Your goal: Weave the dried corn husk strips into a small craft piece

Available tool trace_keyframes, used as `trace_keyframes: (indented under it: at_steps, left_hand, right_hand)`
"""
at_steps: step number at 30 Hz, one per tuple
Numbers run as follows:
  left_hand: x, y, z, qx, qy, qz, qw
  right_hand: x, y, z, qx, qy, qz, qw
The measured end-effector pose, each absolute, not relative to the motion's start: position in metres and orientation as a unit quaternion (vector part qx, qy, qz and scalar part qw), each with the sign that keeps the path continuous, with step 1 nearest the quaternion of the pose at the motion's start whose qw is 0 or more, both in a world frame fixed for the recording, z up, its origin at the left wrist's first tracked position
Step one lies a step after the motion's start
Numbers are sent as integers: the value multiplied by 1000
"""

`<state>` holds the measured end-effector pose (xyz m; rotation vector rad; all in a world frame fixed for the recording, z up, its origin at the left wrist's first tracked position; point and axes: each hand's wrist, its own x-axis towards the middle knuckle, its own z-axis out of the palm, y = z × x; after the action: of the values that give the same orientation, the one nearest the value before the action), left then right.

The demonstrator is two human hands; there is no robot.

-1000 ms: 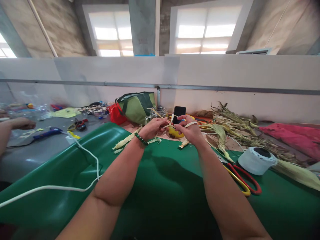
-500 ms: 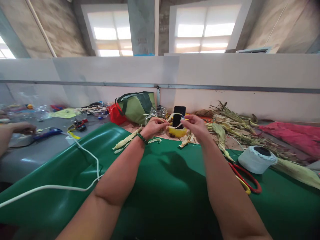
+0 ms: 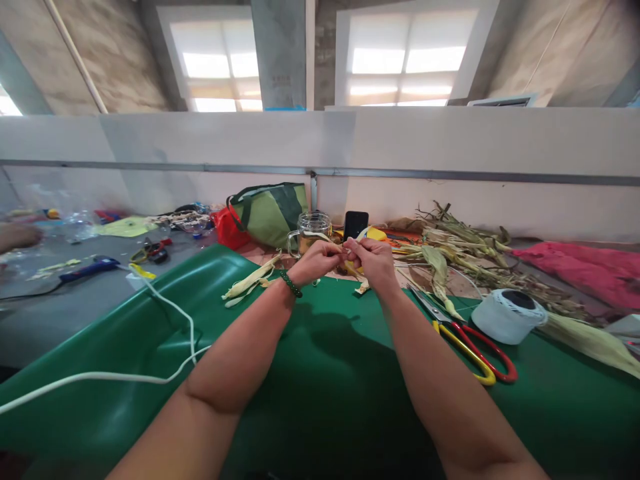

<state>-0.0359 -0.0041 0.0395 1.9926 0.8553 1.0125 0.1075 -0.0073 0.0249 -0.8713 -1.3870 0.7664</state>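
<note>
My left hand (image 3: 319, 261), with a green bead bracelet (image 3: 291, 285) at its wrist, is closed in a pinch on a pale corn husk strip (image 3: 363, 234). Pinching the same strip, my right hand (image 3: 374, 261) meets the left, fingertips touching or nearly so. Loose ends of husk stick up above the fingers. Behind the hands stand a black phone (image 3: 356, 224) and a glass mug (image 3: 315, 225). Dried corn husks (image 3: 253, 279) lie left of my left wrist. Red and yellow handled scissors (image 3: 467, 343) rest beside my right forearm.
A white twine roll (image 3: 507, 317) sits right of the scissors, before a heap of dried stalks (image 3: 465, 247). A white cable (image 3: 100, 375) crosses the green mat (image 3: 325, 400). At far left are a blue glue gun (image 3: 95, 268) and another person's blurred hand (image 3: 17, 237).
My right hand has moved left to meet my left hand, drawing in the husk loop. More of the scissors shows. The other person's hand has moved back, away from the glue gun.
</note>
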Motion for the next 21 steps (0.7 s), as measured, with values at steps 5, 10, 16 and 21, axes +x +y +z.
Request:
trace_keyframes:
  at_steps: [5, 10, 16, 21]
  left_hand:
    - [-41, -3, 40, 734, 334, 397, 439]
    - [-37, -1, 38, 668, 340, 420, 511]
    - [-36, -4, 40, 648, 333, 413, 546]
    - [-39, -4, 39, 675, 324, 418, 514]
  right_hand:
    - [105, -10, 26, -344, -541, 383, 665]
    - [115, -1, 26, -339, -520, 437, 651]
    - [121, -2, 30, -343, -551, 427, 630]
    - [113, -5, 27, -340, -528, 397, 669]
